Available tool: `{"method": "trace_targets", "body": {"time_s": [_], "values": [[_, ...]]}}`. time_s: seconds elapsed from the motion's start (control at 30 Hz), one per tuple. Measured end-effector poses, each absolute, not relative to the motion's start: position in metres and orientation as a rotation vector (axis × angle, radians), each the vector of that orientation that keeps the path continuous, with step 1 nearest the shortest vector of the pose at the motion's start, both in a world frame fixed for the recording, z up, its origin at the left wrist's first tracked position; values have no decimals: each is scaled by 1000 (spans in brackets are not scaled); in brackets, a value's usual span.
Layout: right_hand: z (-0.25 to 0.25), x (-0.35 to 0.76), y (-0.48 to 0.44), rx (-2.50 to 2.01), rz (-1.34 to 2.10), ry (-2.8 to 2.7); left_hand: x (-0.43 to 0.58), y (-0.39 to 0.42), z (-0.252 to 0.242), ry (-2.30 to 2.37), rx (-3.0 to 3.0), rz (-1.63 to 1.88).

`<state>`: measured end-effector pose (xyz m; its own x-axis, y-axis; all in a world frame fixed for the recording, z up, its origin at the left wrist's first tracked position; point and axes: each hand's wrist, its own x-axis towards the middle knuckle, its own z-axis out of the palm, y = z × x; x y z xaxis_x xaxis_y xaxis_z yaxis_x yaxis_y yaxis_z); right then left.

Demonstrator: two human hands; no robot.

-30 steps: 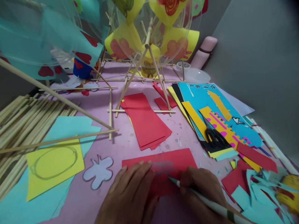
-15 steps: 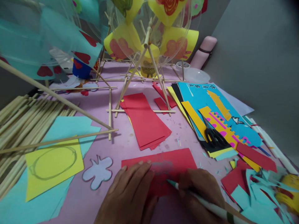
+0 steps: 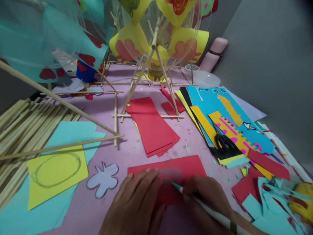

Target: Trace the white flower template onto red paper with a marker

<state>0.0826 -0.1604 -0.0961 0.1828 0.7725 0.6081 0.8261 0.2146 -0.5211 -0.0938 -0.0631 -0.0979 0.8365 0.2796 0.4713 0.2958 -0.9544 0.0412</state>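
On the table (image 3: 129,147), part-marked red paper (image 3: 189,166) is pressed under the flat left hand (image 3: 137,199), a pen (image 3: 213,212) gripped by the right hand (image 3: 210,192).

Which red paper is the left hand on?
The front red sheet: the left hand lies on it and the right hand holds a pen over it. The red stack lies behind it, red scraps off to the right.

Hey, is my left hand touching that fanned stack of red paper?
Apart. The head view shows purple tabletop between your left hand and the red stack; the fingers lie on a separate red sheet.
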Motion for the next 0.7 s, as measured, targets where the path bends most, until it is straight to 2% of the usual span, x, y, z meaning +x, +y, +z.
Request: {"method": "trace_targets", "body": {"time_s": [0.37,0.7], "values": [[-81,82,-172,-1692,364,-1571,-91,-63,-96,-479,-3011,-733],[-80,85,-169,-1589,129,-1647,-91,-62,-96,-456,-2986,-725]]}}
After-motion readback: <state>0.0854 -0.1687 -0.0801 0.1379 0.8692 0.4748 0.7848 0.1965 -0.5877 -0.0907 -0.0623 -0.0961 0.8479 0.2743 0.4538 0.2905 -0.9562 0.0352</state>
